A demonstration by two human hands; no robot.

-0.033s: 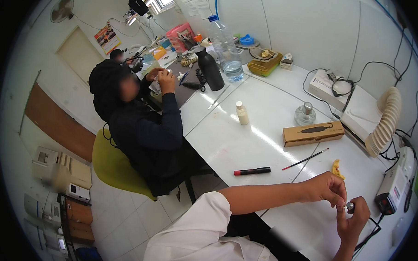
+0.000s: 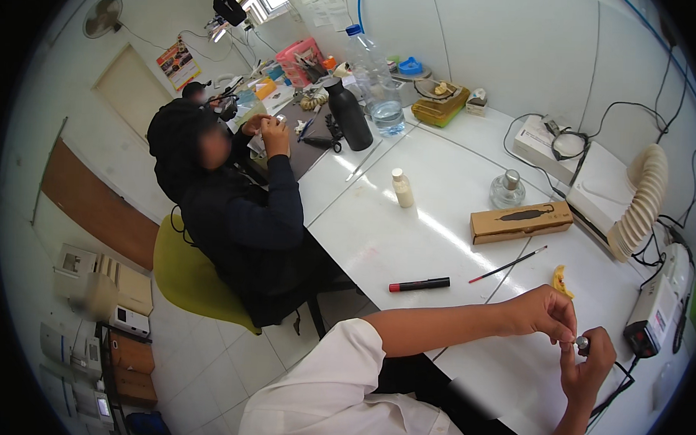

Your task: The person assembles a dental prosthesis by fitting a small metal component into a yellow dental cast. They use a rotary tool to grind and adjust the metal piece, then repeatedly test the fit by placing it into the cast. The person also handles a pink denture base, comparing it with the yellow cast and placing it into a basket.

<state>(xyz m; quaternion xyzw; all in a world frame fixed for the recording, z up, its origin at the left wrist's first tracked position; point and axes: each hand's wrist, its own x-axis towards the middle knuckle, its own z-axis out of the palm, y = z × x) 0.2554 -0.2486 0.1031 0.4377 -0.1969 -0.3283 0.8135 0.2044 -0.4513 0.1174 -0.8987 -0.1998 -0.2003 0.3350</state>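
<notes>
My left hand [image 2: 548, 310] comes across the table from the left, its thumb and fingertips pinched together. Close by, my right hand [image 2: 592, 364] has its fingers curled round a small silver metal piece with a rounded end [image 2: 583, 344]. The fingertips of both hands meet beside this piece. Whatever the left fingers pinch is too small to make out. Just beyond my left hand lies a small yellow curved object [image 2: 563, 282]. A thin brush with a red tip [image 2: 507, 265] and a black marker with a red end [image 2: 420, 285] lie further left.
Farther back stand a cardboard box [image 2: 522, 222], a glass jar [image 2: 508, 190] and a small cream bottle [image 2: 403, 189]. A ribbed hose [image 2: 644, 201] and a control box with cables [image 2: 655, 312] edge the right side. Another person [image 2: 237, 206] sits at the left.
</notes>
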